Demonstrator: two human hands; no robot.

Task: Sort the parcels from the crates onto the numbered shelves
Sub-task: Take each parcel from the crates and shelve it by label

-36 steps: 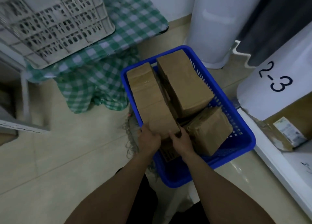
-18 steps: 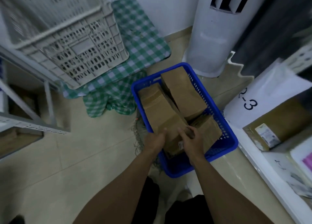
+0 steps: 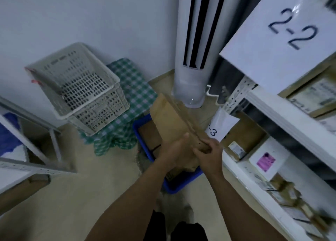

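Parcel (image 3: 170, 120) runs long-axis up and away from your grip, clamped at its near end by left hand (image 3: 175, 152) and right hand (image 3: 209, 152). Shelves (image 3: 283, 113) lie to your right, nearer the right hand.

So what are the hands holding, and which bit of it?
A long brown cardboard parcel, gripped at its near end by both the left hand and right hand.

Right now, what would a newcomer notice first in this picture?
Both hands, left hand and right hand, hold a long brown parcel above the blue crate in the centre. At upper right, a white shelf sign reads 2-2. An empty white crate sits at left.
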